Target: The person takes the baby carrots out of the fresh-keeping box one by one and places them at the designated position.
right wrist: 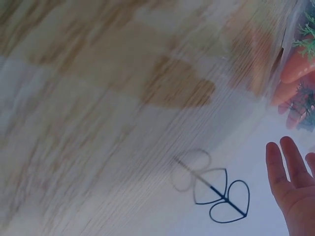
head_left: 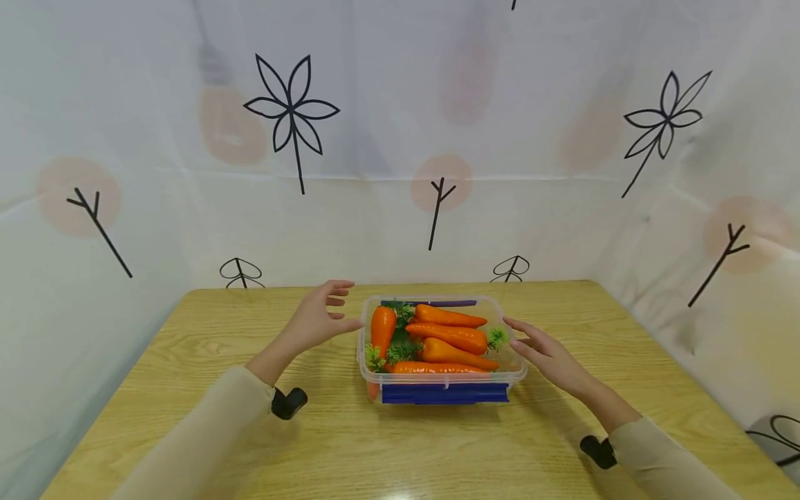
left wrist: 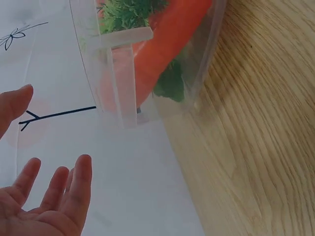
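Note:
A clear plastic food container (head_left: 370, 389) with a dark blue latch (head_left: 445, 393) on its front stands on the wooden table. Inside lie several orange carrots (head_left: 446, 337) with green leafy tops (head_left: 403, 353). My left hand (head_left: 321, 316) is at the container's left side, its fingers spread and loosely bent, thumb tip close to the rim. In the left wrist view, a gap shows between that hand (left wrist: 54, 196) and the box wall. At the right side my right hand (head_left: 553, 355) reaches with extended fingers close to the rim; whether they touch it I cannot tell.
Behind the wooden table (head_left: 400, 451) hangs a white cloth (head_left: 375, 229) printed with black flowers and twigs. It also encloses both sides. Small black devices (head_left: 289, 403) are worn at both wrists.

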The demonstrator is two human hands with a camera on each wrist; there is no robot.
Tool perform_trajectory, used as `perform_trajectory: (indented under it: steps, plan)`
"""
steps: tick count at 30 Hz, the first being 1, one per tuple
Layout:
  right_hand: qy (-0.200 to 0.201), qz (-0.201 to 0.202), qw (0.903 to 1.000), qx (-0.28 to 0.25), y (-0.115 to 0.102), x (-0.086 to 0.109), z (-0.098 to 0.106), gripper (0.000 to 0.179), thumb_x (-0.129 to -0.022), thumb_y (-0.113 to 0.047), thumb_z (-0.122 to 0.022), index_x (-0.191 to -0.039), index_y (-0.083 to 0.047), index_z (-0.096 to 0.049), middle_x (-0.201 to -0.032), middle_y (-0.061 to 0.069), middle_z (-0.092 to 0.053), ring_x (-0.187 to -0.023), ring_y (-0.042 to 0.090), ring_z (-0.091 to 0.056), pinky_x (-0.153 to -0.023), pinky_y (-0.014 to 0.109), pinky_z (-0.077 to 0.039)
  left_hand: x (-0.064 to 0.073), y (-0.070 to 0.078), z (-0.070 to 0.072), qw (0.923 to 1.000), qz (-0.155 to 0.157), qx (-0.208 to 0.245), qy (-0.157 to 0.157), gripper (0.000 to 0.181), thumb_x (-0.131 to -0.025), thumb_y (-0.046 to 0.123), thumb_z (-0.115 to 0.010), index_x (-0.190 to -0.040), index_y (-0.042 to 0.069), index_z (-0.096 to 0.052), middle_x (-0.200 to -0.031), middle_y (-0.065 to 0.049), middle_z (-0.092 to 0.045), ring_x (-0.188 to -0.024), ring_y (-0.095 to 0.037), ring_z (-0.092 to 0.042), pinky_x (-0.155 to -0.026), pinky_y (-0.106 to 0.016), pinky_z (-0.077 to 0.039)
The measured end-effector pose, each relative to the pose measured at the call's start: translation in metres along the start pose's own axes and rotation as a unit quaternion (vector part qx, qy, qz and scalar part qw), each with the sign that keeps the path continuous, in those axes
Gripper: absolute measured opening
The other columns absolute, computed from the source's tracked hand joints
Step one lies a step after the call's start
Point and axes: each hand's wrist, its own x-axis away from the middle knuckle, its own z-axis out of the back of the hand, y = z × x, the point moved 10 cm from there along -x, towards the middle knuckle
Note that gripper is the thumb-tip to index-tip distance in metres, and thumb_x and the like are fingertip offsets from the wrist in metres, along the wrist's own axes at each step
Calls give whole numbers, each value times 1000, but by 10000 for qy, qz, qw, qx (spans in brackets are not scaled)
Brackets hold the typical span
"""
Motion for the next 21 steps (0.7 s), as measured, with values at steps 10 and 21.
perform_trajectory:
  steps: [10, 21]
  plan:
    - [-12, 6, 10000, -88, 1, 0, -2, 48, -101, -19, -43, -145, -6, -31, -146, 21, -28, -117, 45, -44, -88, 61, -39, -14, -5, -20, 9973, 618, 255, -305, 64, -79, 20, -76, -135, 14, -45, -130, -13, -47, -115, -31, -49, -89, -46, -46]
    - [40, -23, 10000, -82, 2, 0, -1, 48, -101, -19, -43, -145, -4, -31, -145, 23, -28, -116, 46, -45, -88, 62, -39, -26, 2, -31, 9957, 632, 545, -390, 66, -78, 18, -77, -136, 18, -44, -133, -10, -45, -120, -30, -46, -92, -47, -44]
